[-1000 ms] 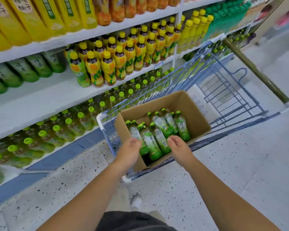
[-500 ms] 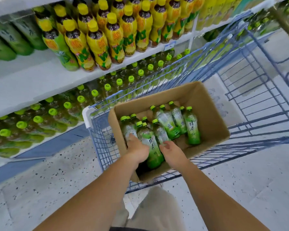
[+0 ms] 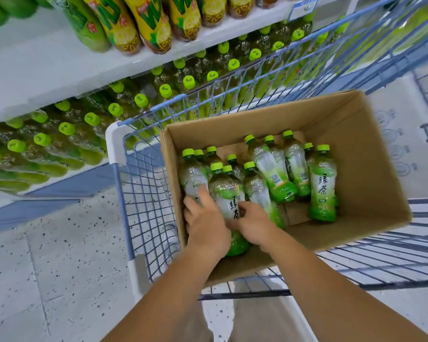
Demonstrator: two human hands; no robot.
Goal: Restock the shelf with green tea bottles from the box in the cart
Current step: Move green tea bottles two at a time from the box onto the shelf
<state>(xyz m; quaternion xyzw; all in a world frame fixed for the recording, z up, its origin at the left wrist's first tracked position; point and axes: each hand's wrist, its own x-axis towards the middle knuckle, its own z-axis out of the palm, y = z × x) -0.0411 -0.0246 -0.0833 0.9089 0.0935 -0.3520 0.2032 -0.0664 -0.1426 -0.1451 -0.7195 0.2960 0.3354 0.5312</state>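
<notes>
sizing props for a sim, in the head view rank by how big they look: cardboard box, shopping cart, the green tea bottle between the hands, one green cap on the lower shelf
1. shopping cart
2. cardboard box
3. green tea bottle
4. green cap

No close calls here.

Speckled pale floor — blue strip along it.

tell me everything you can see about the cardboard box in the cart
The cardboard box is plain brown corrugated card, open at the top, sitting slightly askew in the near end of the blue wire cart. It holds about a dozen green tea bottles, green-capped, mostly leaning, with bare floor showing at its right. Both hands reach inside: the left hand and right hand close around one bottle.
</notes>
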